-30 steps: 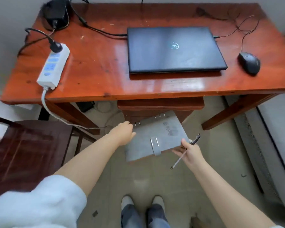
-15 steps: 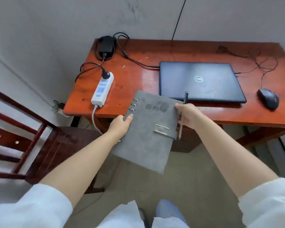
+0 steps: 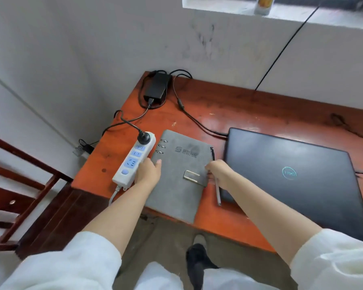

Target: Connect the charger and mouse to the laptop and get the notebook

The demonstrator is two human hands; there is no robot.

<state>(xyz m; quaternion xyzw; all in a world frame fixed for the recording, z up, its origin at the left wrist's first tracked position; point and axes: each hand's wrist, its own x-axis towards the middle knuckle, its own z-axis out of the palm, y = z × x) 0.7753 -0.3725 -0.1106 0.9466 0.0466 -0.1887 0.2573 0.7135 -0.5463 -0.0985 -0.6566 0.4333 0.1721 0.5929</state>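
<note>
A grey ring-bound notebook (image 3: 176,181) lies on the red-brown table (image 3: 249,109), between a white power strip (image 3: 134,159) and the closed dark laptop (image 3: 291,176). My left hand (image 3: 148,171) grips its left edge. My right hand (image 3: 218,171) holds its right edge together with a pen (image 3: 217,193). The black charger brick (image 3: 157,87) sits at the table's back left corner. One of its leads is plugged into the strip and its cable (image 3: 197,122) runs to the laptop's left side. The mouse is out of view.
A dark wooden chair (image 3: 19,206) stands at the left, below the table's edge. A grey wall rises behind the table, with a ledge and a bottle (image 3: 263,4) at the top. My foot (image 3: 197,256) is on the floor under the front edge.
Both hands lifted the notebook from below the table's front and set it onto the tabletop, left of the laptop. The camera view rose and turned left, so the mouse left the frame.
</note>
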